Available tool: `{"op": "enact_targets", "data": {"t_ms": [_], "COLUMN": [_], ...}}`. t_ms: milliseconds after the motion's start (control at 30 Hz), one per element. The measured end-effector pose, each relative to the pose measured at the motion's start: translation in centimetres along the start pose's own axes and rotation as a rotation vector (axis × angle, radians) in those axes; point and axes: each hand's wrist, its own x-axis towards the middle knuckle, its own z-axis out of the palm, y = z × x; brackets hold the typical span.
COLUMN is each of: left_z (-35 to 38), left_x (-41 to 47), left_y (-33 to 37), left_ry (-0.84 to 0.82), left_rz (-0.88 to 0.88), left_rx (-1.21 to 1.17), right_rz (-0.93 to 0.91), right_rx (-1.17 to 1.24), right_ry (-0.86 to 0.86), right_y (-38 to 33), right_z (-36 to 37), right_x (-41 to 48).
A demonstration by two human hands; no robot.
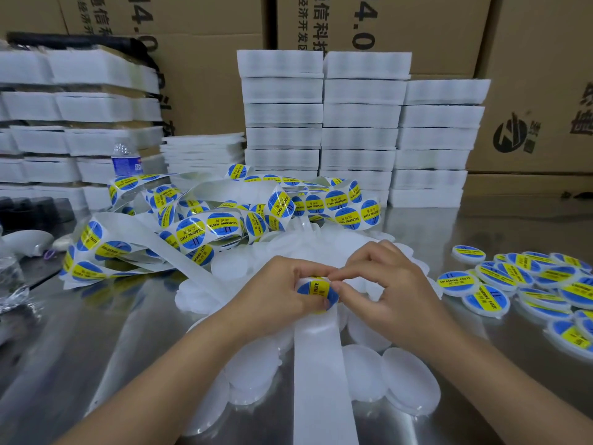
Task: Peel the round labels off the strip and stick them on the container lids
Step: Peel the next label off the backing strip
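Strip near-to-far; label text apparently likewise.

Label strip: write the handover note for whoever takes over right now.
Hands: left hand grips the label strip at a round label; right hand pinches that label's edge, not yet off.
Done: labelled lids piled at the right.
Left: bare lids under and in front of the hands; a long tangle of unpeeled labels lies behind.
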Motion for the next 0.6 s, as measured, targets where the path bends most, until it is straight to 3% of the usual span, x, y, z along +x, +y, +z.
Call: {"op": "enact_targets", "data": {"t_ms": [200,367,600], "left_z": [0.0,0.2,-0.6], "left_x": [-0.1,-0.2,0.4], "left_y": [-0.1,0.5,0.7], "left_ry": [0.002,0.013,0.271], "left_rz": [-0.001,-0.009,-0.111], "left_rx": [0.037,-0.081,-0.333], "right_rz": [-0.056,-0.056,0.075], "right_rx": [-0.016,-0.022,0.137], "right_ry": [-0.001,0.026,-0.120], "right_y": [0.0,-0.2,-1.1], "right_z": [0.3,0.4,0.1], "right_x": [-0.1,-0.1,-0.3]}}
